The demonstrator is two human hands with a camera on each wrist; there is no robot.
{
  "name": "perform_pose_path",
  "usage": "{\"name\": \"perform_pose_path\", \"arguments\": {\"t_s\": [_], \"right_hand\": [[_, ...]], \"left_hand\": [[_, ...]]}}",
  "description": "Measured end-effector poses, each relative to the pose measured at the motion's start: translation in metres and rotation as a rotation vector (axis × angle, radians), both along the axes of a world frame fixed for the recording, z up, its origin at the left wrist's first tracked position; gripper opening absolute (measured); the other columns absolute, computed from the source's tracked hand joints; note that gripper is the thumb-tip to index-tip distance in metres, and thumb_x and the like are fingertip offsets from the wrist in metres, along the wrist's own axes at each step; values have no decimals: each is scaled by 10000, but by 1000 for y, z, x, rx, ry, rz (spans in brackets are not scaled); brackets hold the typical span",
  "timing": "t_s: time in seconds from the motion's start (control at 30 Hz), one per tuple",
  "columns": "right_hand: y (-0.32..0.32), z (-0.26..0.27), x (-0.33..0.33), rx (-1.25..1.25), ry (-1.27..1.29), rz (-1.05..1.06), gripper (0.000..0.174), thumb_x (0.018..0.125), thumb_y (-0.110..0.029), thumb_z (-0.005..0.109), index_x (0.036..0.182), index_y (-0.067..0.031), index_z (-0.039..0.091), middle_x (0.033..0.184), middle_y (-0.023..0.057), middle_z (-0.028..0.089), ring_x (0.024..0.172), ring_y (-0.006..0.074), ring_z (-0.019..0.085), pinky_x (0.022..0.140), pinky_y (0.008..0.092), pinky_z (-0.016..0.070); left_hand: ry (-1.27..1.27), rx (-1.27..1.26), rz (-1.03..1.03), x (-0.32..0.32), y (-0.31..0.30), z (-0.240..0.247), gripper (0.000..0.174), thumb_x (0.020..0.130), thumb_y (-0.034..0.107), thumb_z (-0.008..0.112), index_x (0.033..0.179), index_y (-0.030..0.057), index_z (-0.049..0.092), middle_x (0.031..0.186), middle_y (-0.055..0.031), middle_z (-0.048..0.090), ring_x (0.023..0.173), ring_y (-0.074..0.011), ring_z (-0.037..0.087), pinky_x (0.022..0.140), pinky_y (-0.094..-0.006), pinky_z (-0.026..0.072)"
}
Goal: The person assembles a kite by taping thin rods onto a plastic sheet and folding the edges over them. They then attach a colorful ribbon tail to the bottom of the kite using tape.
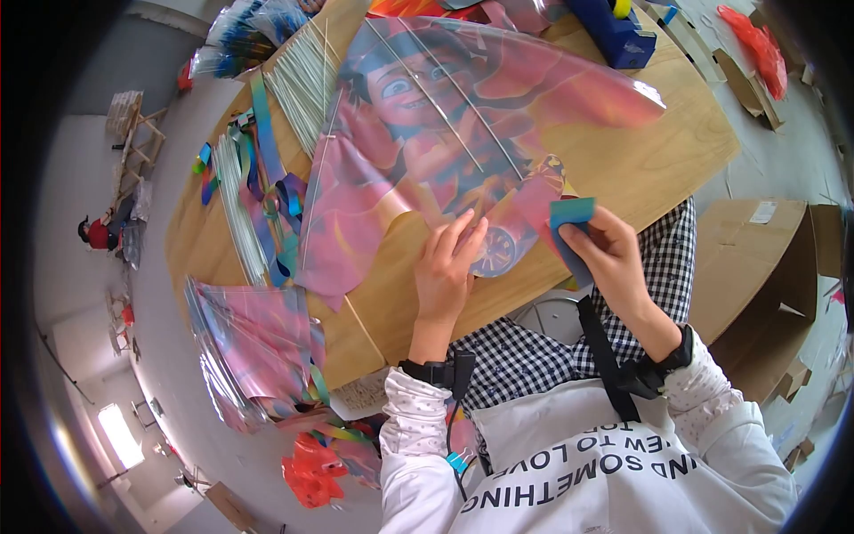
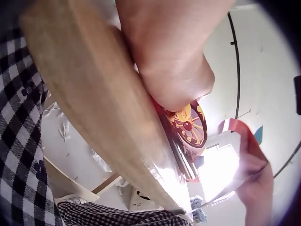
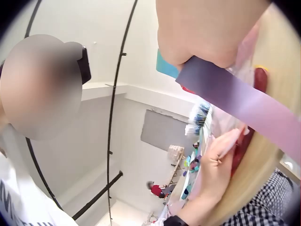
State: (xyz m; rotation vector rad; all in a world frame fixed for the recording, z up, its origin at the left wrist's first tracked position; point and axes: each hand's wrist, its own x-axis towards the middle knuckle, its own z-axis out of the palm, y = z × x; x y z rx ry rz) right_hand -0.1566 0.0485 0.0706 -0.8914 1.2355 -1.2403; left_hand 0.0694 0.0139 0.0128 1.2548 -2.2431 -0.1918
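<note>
A pink and blue printed kite sheet [image 1: 400, 116] with a cartoon figure and thin rods lies on the wooden table [image 1: 658, 151]. My left hand [image 1: 447, 271] rests with extended fingers on its lower part, beside a round wheel pattern [image 1: 495, 253]. My right hand [image 1: 614, 267] pinches a teal-blue ribbon strip [image 1: 572, 212] between thumb and fingers, just off the table's near edge. In the right wrist view the ribbon [image 3: 244, 101] runs down from the right hand [image 3: 202, 33], purple to pink. The left wrist view shows the left hand [image 2: 174, 52] above the wheel print [image 2: 188, 125].
White rods [image 1: 302, 80] and coloured ribbons [image 1: 267, 178] lie at the left of the table, with folded printed sheets [image 1: 258, 338] at its near left corner. A blue tape dispenser [image 1: 614, 36] stands at the far right. An open cardboard box [image 1: 747, 276] is on the right.
</note>
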Motion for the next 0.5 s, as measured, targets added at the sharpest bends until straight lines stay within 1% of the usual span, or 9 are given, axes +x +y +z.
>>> {"name": "perform_pose_path", "arguments": {"t_s": [0.07,0.1,0.13,0.2,0.3,0.33,0.43,0.47,0.5], "right_hand": [[2,-36,-5,62,79,5,99,960,-61,637,952,24,587,811,-26,593,739,22,518,617,201,425],[0,-41,-6,92,119,5,112,959,-62,635,915,17,571,777,-35,569,712,19,496,592,206,408],[1,-44,-7,135,160,19,144,957,-79,638,878,2,549,726,-47,528,667,18,456,557,210,366],[3,-48,-8,202,176,33,135,957,-85,638,887,2,563,718,-45,534,659,20,459,553,210,366],[5,-51,-4,216,109,22,121,957,-93,639,907,4,587,719,-42,548,655,20,463,551,209,367],[5,-51,-2,203,70,14,117,956,-96,639,914,5,596,721,-41,554,654,19,464,551,209,368],[8,-54,0,168,96,28,101,959,-91,633,942,7,615,733,-37,578,667,18,485,561,207,386],[8,-53,0,176,73,24,100,959,-89,633,943,8,616,741,-37,584,672,17,492,565,203,391],[7,-54,0,184,50,22,100,958,-87,633,944,10,617,748,-37,591,676,15,498,569,199,395]], "left_hand": [[0,43,-21,2,0,0,488,742,-72,665,1194,107,705,1216,-68,650,1049,-251,622,871,-357,539],[-1,65,-33,4,0,1,497,747,-72,655,1209,107,695,1231,-74,643,1066,-257,614,892,-364,534],[-15,97,-35,5,0,4,517,755,-86,624,1231,107,680,1247,-81,634,1096,-265,603,924,-372,520],[-45,164,-41,9,1,15,558,771,-115,563,1274,109,650,1279,-94,616,1155,-281,580,988,-388,494],[-102,209,8,17,8,45,606,785,-140,479,1317,115,618,1353,-102,569,1228,-288,526,991,-401,469],[-24,200,43,16,11,55,557,780,-148,477,1268,72,629,1298,-116,601,1205,-299,556,983,-397,476],[385,326,97,-11,40,59,482,788,-159,462,1197,28,636,1222,-141,632,1171,-314,593,1013,-393,476],[404,339,60,-27,47,56,386,822,-109,522,1179,2,620,1180,-155,643,1127,-324,615,991,-393,488],[338,261,40,-43,50,45,363,821,-46,616,1178,18,616,1177,-142,644,1124,-328,612,971,-402,495]]}}
